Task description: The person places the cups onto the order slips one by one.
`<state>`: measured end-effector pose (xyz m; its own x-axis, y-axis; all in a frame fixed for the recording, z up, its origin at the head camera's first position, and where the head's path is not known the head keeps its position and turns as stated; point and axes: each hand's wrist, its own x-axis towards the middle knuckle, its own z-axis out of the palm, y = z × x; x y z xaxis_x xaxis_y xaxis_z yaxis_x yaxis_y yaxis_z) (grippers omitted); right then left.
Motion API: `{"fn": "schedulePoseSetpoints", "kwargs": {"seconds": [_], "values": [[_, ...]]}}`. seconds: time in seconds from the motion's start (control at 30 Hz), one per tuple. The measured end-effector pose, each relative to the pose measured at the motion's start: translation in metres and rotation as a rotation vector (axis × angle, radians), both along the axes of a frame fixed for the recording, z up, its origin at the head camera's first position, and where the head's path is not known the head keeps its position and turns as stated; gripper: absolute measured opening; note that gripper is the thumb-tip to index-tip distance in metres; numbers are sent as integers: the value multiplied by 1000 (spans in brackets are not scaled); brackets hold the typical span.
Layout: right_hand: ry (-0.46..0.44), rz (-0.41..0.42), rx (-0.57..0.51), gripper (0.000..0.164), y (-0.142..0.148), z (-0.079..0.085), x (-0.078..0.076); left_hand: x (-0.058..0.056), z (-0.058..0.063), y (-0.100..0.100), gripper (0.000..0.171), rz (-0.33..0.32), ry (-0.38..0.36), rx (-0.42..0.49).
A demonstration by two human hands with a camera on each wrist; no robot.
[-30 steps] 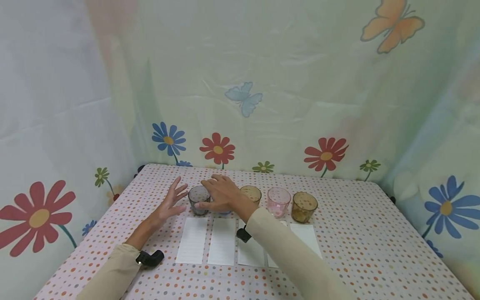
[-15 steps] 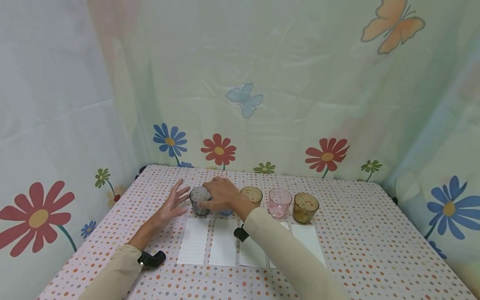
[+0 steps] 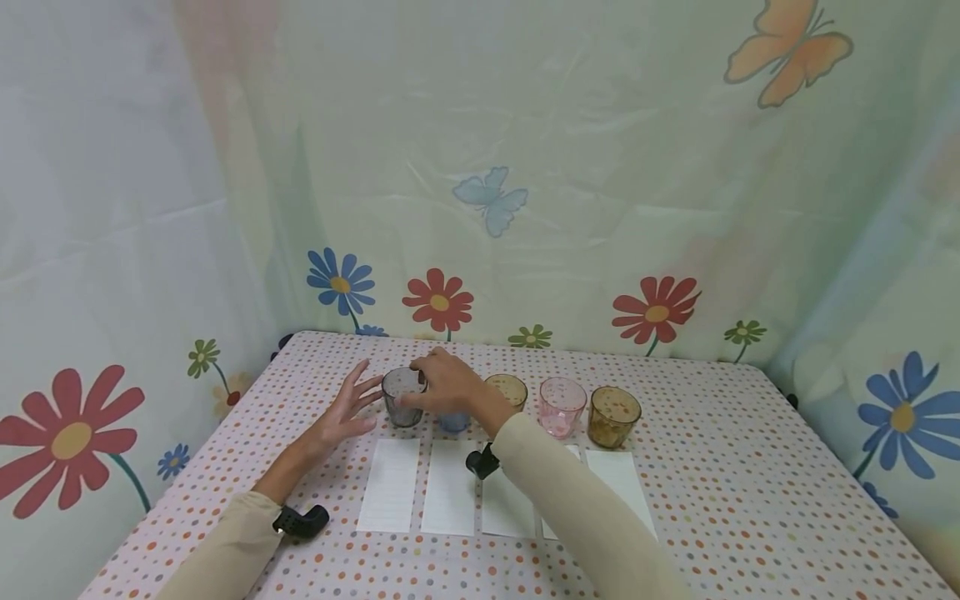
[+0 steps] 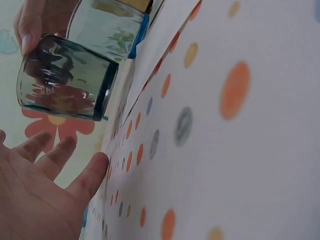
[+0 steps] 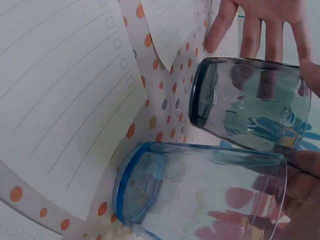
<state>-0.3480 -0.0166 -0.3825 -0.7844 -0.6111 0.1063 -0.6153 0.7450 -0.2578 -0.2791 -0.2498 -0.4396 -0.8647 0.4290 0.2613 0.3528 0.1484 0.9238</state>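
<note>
A smoky grey glass [image 3: 394, 402] stands at the left end of a row of glasses. My right hand [image 3: 452, 387] reaches across and pinches its rim between thumb and fingers; the glass looks slightly raised off the table. To its left, my left hand [image 3: 345, 412] is held with fingers spread and holds nothing. In the left wrist view, that palm [image 4: 40, 195] faces the grey glass [image 4: 70, 80] without gripping it. A blue glass [image 5: 200, 192] stands beside the grey one, partly hidden under my right hand in the head view.
Rightward in the row stand an amber glass [image 3: 507, 387], a pink glass [image 3: 562, 410] and a brown glass [image 3: 615, 417]. Several lined paper slips [image 3: 388, 485] lie in front of them on the dotted tablecloth [image 3: 750, 500]. A flowered curtain [image 3: 570, 208] surrounds the table.
My right hand's fingers have closed on the grey glass's rim, and the glass has risen slightly. More of the blue glass shows now. My left hand has barely moved.
</note>
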Motion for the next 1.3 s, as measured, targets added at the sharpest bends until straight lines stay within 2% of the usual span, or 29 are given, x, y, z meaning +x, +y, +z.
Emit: {"fn": "schedulePoseSetpoints", "kwargs": {"seconds": [0.4,0.77,1.03,1.3], "values": [[-8,41,-50,77,6,1,4,6,10,-2,97,-43,22,-8],[-41,110,-146,71,10,0,4,12,6,-11,96,-56,41,25],[-14,165,-197,67,9,-4,5,16,6,-10,96,-67,52,14],[-34,176,-226,66,9,1,8,20,7,-14,99,-74,73,8]]}}
